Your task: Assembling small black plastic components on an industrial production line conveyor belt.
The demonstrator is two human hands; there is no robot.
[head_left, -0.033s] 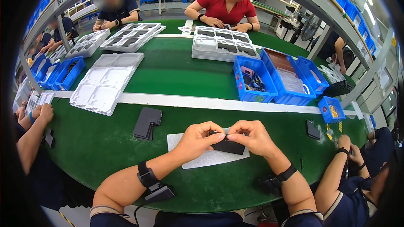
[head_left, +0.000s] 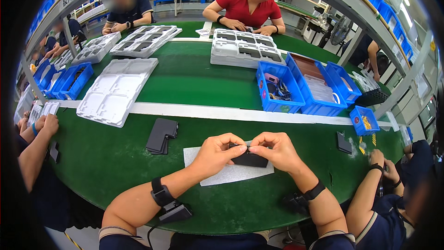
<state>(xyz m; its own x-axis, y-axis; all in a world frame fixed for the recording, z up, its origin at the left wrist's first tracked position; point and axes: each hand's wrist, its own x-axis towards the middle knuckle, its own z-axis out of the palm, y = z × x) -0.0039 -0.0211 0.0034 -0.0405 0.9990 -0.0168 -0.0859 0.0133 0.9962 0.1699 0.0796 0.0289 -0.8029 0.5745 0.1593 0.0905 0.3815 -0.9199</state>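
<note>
Both my hands hold a flat black rectangular part (head_left: 249,159) just above a white sheet (head_left: 222,176) on the green table. My left hand (head_left: 223,149) pinches its top edge from the left, thumb and forefinger together. From the right, my right hand (head_left: 273,150) pinches the same edge, its thumb tip near the left one. Between the fingertips a small dark bit shows, too small to make out. To the left of my hands lies a short stack of black notched flat parts (head_left: 162,135).
A white moulded tray (head_left: 115,93) lies beyond the black stack. Blue bins (head_left: 283,106) stand at the far right, with a small blue bin (head_left: 364,121) nearer. Stacked trays (head_left: 245,48) sit farther back. Co-workers' arms (head_left: 39,150) reach in at both sides.
The black part has shifted very slightly to the left under my fingers. My hands keep the same pinch.
</note>
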